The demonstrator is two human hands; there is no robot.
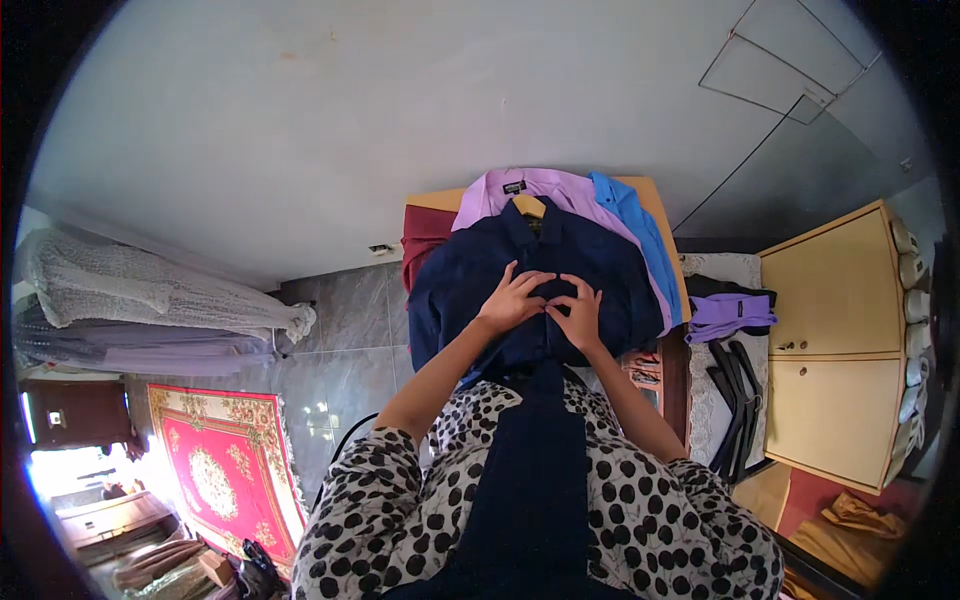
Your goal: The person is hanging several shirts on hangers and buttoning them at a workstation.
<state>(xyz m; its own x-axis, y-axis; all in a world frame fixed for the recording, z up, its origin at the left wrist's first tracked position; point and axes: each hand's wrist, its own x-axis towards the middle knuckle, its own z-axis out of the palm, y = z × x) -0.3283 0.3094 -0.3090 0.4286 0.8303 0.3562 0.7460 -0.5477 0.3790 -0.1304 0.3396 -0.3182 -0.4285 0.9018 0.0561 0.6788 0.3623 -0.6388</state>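
Note:
A dark navy shirt (470,270) lies spread on a table, still on a wooden hanger (529,206) at its collar. My left hand (512,297) and my right hand (579,310) rest close together on the shirt's front placket, fingers pinching the fabric at the middle of the chest. The shirt's lower part hangs toward me over my spotted top. Under it lie a lilac shirt (560,188) and a blue shirt (640,225).
A maroon cloth (422,240) lies at the table's left edge. To the right stand a pale wooden cabinet (835,340), a folded purple garment (730,315) and dark hangers (735,395). A red patterned rug (225,465) covers the grey tiled floor at left.

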